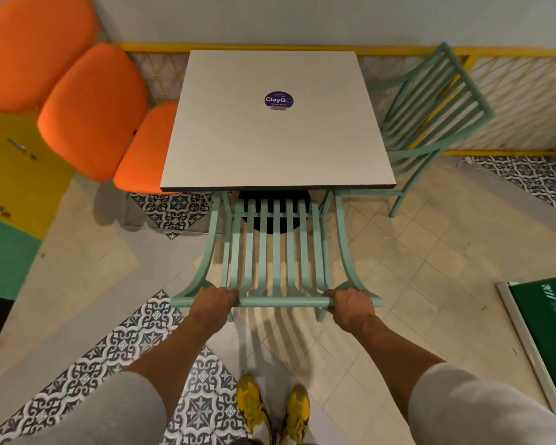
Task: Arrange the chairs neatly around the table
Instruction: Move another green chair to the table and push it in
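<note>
A square pale table [270, 146] with a round purple sticker stands in the middle. A mint-green slatted chair [275, 252] faces it at the near edge, its seat tucked under the tabletop. My left hand [214, 300] and my right hand [350, 303] both grip the top rail of this chair's backrest. A second mint-green chair [430, 117] stands at the table's right side, turned at an angle. An orange padded bench seat [142, 149] sits against the table's left side.
Orange backrest cushions [90, 110] line the left wall above a yellow and green base. A yellow lattice railing [511, 101] runs behind the table. A green board [552, 332] lies on the floor at the right. My yellow shoes [273, 409] stand on patterned tiles.
</note>
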### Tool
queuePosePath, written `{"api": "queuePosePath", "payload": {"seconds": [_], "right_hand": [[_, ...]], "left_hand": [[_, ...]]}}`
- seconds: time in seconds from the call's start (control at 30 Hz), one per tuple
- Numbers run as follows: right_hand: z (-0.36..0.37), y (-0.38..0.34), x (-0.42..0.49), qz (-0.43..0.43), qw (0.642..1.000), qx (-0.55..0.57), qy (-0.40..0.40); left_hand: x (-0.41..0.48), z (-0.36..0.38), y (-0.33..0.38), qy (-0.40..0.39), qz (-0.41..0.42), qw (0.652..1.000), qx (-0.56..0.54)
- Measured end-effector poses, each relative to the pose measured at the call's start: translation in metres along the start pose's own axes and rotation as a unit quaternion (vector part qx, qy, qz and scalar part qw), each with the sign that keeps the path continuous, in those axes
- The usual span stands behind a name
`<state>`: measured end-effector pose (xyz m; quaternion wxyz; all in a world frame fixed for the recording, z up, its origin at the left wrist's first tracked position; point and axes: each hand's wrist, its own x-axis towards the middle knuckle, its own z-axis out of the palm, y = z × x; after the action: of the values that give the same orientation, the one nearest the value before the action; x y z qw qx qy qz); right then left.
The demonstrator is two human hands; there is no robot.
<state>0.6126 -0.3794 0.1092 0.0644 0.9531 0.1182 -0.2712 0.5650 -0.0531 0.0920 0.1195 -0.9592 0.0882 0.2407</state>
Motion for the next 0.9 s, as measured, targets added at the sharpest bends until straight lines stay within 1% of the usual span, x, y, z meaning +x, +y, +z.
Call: {"api": "queuePosePath", "payload": {"seconds": [0.17, 0.3, 0.43, 0.57, 0.7, 0.77, 0.9], "right_hand": [[-0.005, -0.002, -0.004, 0.001, 1.0, 0.003, -0.014], [-0.01, -0.003, -0.005, 0.0, 1.0, 0.013, -0.028], [-0.012, -0.007, -0.007, 0.003, 0.999, 0.006, -0.034], [-0.014, -0.007, -0.005, 0.003, 0.999, 0.011, -0.043], [-0.018, -0.007, -0.002, 0.004, 0.996, 0.02, -0.082], [-0.027, -0.007, -0.003, -0.006, 0.995, 0.019, -0.098], [-0.058, -0.016, -0.002, -0.05, 0.994, 0.041, -0.092]], "left_hand": [[-0.001, 0.003, 0.006, -0.01, -0.019, 1.0, -0.011], [0.0, 0.004, 0.003, -0.034, -0.035, 0.998, -0.035], [0.0, 0.001, 0.003, -0.056, -0.033, 0.996, -0.053], [0.0, -0.002, 0.003, -0.06, -0.03, 0.996, -0.058], [-0.003, -0.01, 0.0, -0.061, -0.021, 0.995, -0.079], [-0.009, -0.018, -0.006, -0.072, -0.027, 0.993, -0.086], [-0.025, -0.031, -0.026, -0.055, -0.06, 0.991, -0.11]]}}
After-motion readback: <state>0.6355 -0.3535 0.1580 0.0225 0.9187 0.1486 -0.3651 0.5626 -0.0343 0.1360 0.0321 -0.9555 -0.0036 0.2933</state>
